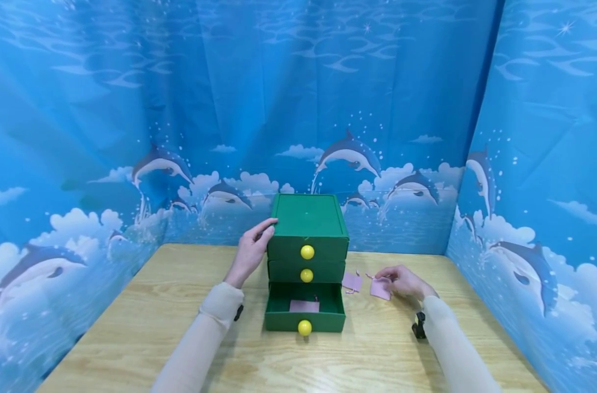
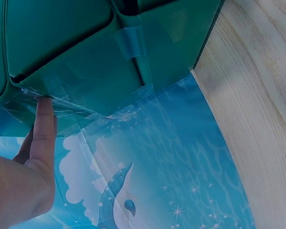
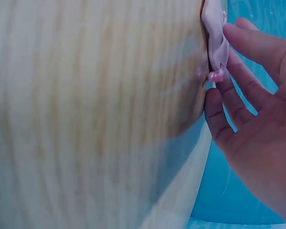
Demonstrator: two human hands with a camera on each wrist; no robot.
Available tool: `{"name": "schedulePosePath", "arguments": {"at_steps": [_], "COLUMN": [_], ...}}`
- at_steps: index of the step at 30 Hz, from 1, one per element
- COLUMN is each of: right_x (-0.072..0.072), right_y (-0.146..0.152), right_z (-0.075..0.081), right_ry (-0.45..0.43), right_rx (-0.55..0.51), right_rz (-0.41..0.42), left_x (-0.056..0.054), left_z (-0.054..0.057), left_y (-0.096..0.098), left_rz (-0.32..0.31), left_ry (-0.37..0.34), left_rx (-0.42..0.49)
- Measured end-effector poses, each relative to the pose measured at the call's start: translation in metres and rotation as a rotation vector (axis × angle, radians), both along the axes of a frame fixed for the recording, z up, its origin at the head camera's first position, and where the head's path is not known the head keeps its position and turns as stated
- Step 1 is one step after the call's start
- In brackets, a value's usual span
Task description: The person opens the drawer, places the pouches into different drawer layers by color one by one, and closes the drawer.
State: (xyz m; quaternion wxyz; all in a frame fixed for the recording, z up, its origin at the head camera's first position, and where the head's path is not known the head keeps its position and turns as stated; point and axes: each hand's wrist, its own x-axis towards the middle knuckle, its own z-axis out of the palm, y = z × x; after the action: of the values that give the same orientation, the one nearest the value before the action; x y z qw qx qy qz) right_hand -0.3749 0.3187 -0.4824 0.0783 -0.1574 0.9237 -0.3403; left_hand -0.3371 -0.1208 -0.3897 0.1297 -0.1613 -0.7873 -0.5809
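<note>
A green chest of drawers [image 1: 308,215] with round yellow knobs stands on the table. Its bottom drawer [image 1: 278,322] is pulled out, and a pink pouch [image 1: 304,306] lies inside. My left hand [image 1: 251,252] rests against the chest's left side near the top, its fingers mostly straight; in the left wrist view a fingertip [image 2: 45,105] presses on clear tape there. Right of the chest, my right hand [image 1: 403,281] pinches the edge of another pink drawstring pouch [image 1: 380,288] between thumb and fingers, close over the table. One more pink pouch [image 1: 352,281] lies between it and the chest.
The wooden table [image 1: 146,327] reaches back to a blue curtain [image 1: 239,109] printed with dolphins, which also hangs along both sides. The upper two drawers [image 1: 288,271] are closed. A dark device [image 1: 419,326] is strapped at the right wrist.
</note>
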Motion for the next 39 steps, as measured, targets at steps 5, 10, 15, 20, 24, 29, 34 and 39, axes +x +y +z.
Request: {"name": "schedulePosePath", "arguments": {"at_steps": [5, 10, 15, 20, 24, 29, 34, 39], "right_x": [0.002, 0.006, 0.008, 0.008, 0.008, 0.011, 0.017, 0.019], "right_y": [0.001, 0.002, 0.001, 0.003, 0.003, 0.004, 0.006, 0.007], "right_z": [0.001, 0.001, 0.000, -0.001, -0.001, 0.000, -0.002, -0.005], "right_ry": [-0.058, -0.081, -0.092, -0.113, -0.113, -0.130, -0.136, -0.111], "right_rx": [-0.019, -0.019, -0.019, -0.066, -0.075, -0.087, -0.114, -0.135], "right_rz": [0.026, 0.096, 0.090, 0.084, 0.073, 0.050, 0.047, 0.038], "left_x": [0.000, 0.000, 0.000, 0.000, -0.001, -0.001, -0.001, -0.001], "left_z": [0.000, -0.001, -0.001, 0.000, 0.000, -0.001, -0.003, -0.004], "left_y": [0.000, 0.001, 0.001, 0.000, -0.001, -0.001, -0.001, 0.000], "left_rz": [-0.003, 0.008, 0.012, 0.016, 0.012, 0.016, 0.018, 0.014], "left_ry": [0.000, 0.008, 0.010, 0.014, 0.016, 0.013, 0.015, 0.016], "left_rx": [-0.003, -0.009, -0.015, -0.009, -0.007, -0.004, -0.009, -0.006]}}
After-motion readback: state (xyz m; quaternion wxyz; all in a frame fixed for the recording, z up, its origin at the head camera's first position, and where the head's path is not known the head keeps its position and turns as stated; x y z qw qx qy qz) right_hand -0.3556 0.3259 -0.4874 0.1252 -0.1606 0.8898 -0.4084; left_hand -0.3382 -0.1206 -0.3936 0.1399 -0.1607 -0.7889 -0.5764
